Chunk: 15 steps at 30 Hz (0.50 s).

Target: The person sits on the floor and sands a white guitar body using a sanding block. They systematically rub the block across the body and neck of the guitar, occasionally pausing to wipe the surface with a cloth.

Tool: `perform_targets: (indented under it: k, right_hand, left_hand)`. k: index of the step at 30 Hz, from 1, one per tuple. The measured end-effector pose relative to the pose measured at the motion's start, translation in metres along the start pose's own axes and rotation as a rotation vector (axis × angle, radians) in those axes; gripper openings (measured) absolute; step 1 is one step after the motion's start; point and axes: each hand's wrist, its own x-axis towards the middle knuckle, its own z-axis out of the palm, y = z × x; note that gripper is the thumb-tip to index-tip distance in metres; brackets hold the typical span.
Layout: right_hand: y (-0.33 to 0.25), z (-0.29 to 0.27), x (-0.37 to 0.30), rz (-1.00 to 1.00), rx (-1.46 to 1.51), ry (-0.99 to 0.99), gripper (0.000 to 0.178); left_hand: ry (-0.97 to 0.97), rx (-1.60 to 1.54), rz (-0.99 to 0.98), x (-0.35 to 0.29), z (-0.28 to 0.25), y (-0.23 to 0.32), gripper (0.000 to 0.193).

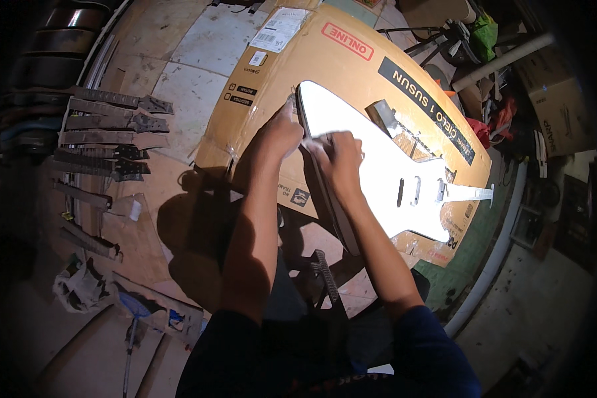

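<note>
A white, angular guitar body [378, 162] lies on brown printed cardboard [278, 73], probably for cushioning, with the left hand [285, 134] and right hand [341, 158] at its left edge, fingers curled, though whether they hold anything I cannot tell.

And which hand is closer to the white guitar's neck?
The right hand. It is over the white guitar body, with the neck off to its right. The left hand is further left, by the body's edge, so farther from the neck.
</note>
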Motion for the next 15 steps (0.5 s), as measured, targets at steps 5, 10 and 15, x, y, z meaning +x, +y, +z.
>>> perform_targets:
  k: [5,10,15]
  right_hand:
    - [0.012,0.008,0.003,-0.017,-0.047,0.023,0.032]
    - [0.003,0.017,0.075,-0.017,-0.034,0.052,0.037]
    - [0.011,-0.001,0.027,-0.034,-0.036,-0.095,0.036]
  left_hand:
    - [-0.178,0.122,0.008,0.007,0.000,-0.012,0.087]
    - [-0.122,0.161,0.045,-0.018,0.005,0.021,0.130]
    - [0.016,0.315,-0.050,-0.032,0.008,0.035,0.132]
